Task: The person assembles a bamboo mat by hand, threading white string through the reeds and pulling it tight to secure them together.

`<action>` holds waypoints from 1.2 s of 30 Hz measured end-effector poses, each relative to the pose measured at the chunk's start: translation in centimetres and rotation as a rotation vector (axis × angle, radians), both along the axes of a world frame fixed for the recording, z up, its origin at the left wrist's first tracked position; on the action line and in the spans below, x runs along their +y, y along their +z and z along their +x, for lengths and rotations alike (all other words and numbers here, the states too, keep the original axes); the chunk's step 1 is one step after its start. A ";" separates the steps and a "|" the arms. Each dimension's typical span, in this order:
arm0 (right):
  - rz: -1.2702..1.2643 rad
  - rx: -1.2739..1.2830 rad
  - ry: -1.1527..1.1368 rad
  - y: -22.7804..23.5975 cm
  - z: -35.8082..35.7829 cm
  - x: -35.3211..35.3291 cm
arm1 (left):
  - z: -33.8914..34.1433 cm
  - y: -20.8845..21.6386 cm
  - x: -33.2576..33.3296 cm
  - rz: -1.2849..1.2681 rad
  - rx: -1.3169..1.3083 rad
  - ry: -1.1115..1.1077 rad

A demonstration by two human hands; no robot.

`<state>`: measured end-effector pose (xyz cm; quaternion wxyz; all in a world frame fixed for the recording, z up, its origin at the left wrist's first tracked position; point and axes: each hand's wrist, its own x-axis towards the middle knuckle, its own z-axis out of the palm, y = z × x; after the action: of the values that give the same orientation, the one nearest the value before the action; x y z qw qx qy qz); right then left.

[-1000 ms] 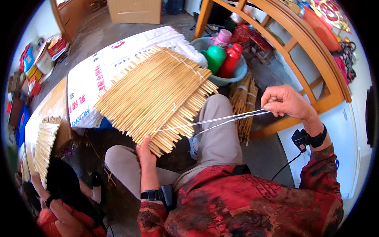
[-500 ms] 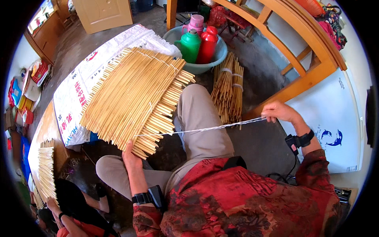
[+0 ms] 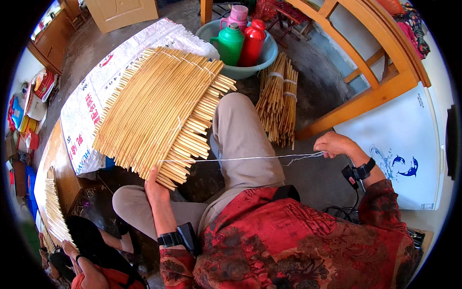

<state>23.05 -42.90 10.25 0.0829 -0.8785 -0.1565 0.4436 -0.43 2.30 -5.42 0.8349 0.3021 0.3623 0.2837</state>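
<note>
A mat of yellow-tan reed sticks [image 3: 149,108], tied side by side with white string, slopes across a white woven sack and the space by my knees. At its near corner my left hand [image 3: 157,191] grips the edge, fingers partly hidden beneath the sticks. From beside that hand a white string [image 3: 240,158] stretches nearly straight over my trouser leg to the right. My right hand [image 3: 333,144] pinches its far end, with a slack strand hanging just left of the fingers. Stick ends along the mat's right edge stick out unevenly.
Beyond my knee lie tied reed bundles [image 3: 278,103]. Behind them a blue basin [image 3: 211,33] holds red, green and pink flasks. A wooden frame [image 3: 353,111] and white panel [image 3: 402,144] stand right. At lower left another person handles a similar mat [image 3: 55,207].
My right hand has come slightly lower. The doubled string has parted into a straight strand and a slack one near that hand. My left hand stays at the mat's corner.
</note>
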 end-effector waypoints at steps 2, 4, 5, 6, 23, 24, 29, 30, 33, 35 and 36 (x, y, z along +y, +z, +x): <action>0.010 0.045 -0.010 -0.1 -0.5 0.9 | 0.3 0.0 0.0 -0.003 -0.013 -0.013; 0.279 0.035 -0.023 0.9 -0.8 2.0 | 0.4 0.0 0.0 0.020 -0.021 -0.029; 0.367 -0.009 -0.062 2.5 -0.8 3.2 | 0.1 -0.3 0.2 0.012 -0.015 -0.026; 0.470 -0.044 -0.093 4.3 -0.3 4.5 | -0.5 -0.3 0.5 0.028 -0.006 -0.014; 0.284 -0.731 -0.134 9.9 8.3 -7.9 | -0.3 0.4 0.0 0.029 -0.070 0.041; 0.295 -0.797 -0.150 9.0 8.7 -9.9 | -0.3 0.6 0.0 0.010 -0.038 0.053; 0.331 -0.972 -0.235 7.7 9.1 -12.9 | 0.7 0.5 -0.3 -0.009 -0.011 0.051; 0.352 -0.956 -0.217 7.3 9.7 -12.6 | 0.2 -0.3 0.2 0.001 -0.038 0.046; 0.400 -1.318 -0.095 7.4 10.7 -13.7 | 0.2 1.0 -0.1 -0.054 -0.023 0.069; 0.316 -1.007 -0.355 8.9 10.2 -13.6 | 0.0 0.8 -0.1 -0.074 -0.007 0.080; 0.324 -1.001 -0.347 9.1 10.1 -13.7 | -0.2 0.5 0.1 -0.073 -0.022 0.078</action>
<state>33.13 -56.63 19.31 0.2042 -0.9711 -0.0961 -0.0779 -0.59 2.36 -4.88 0.8377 0.2538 0.3746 0.3059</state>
